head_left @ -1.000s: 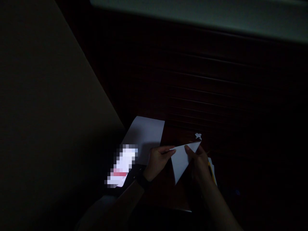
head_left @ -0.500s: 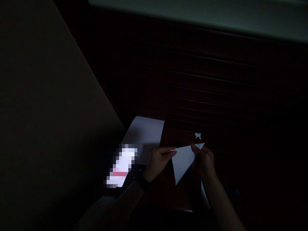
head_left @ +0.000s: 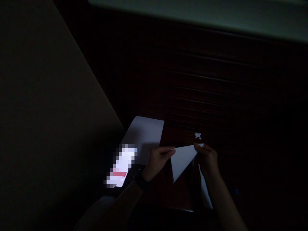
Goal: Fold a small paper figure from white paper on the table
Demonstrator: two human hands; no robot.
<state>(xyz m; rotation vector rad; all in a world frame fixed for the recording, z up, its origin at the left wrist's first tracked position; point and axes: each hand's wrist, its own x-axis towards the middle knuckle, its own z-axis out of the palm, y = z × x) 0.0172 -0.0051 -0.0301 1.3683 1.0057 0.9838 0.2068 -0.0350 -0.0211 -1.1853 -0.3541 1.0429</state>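
The scene is very dark. A white paper folded into a triangle (head_left: 181, 160) lies on a dark reddish table (head_left: 178, 195). My left hand (head_left: 157, 162) pinches the triangle's left corner, with a dark band on its wrist. My right hand (head_left: 208, 158) has its fingers closed on the triangle's right corner. The triangle's lowest point faces me.
A flat white sheet (head_left: 144, 136) lies behind my left hand. A small white paper scrap (head_left: 197, 136) sits just beyond the triangle. A white strip of paper (head_left: 204, 192) shows under my right forearm. A pale slanted surface (head_left: 48, 112) fills the left.
My right hand has slid from the middle of the triangle's top edge out to its right corner. The left hand stays put.
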